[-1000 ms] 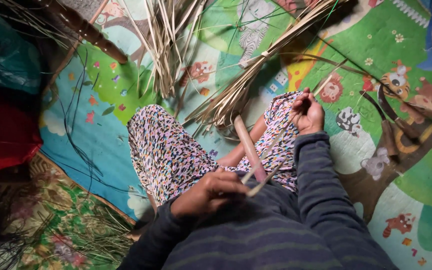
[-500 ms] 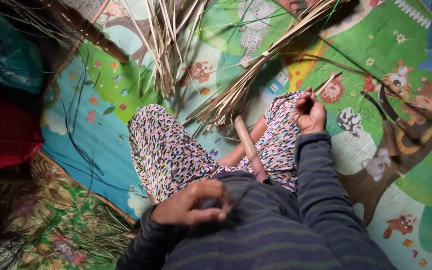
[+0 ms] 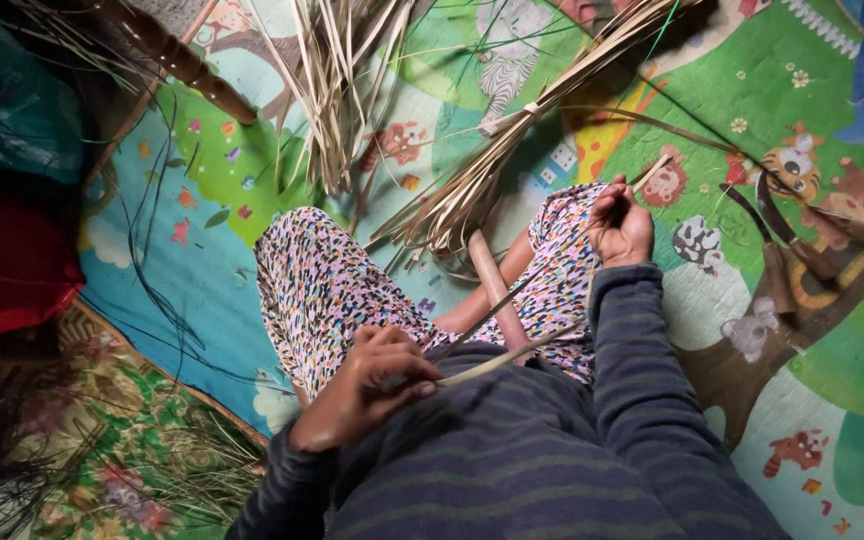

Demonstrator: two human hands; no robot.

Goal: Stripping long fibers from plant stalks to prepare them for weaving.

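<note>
I sit on a colourful cartoon play mat (image 3: 802,100) in patterned trousers and a striped dark sweater. My left hand (image 3: 367,385) rests low near my stomach, fingers pinched on a thin pale cane strip (image 3: 512,358) that runs up to the right across my lap. My right hand (image 3: 620,225) is raised over my right knee, fingers curled on the far end of a thin strip (image 3: 652,170). A thick wooden stick (image 3: 497,295) lies between my legs.
A tied bundle of pale cane strips (image 3: 512,150) lies ahead, with another loose bundle (image 3: 337,90) at top centre. A curved knife and dark tools (image 3: 782,240) lie at right. Red cloth (image 3: 7,260) and dark strands (image 3: 152,250) sit at left.
My left hand has drawn back toward my body and then pulled the strip taut again. My right hand stays over the knee, shifting only slightly.
</note>
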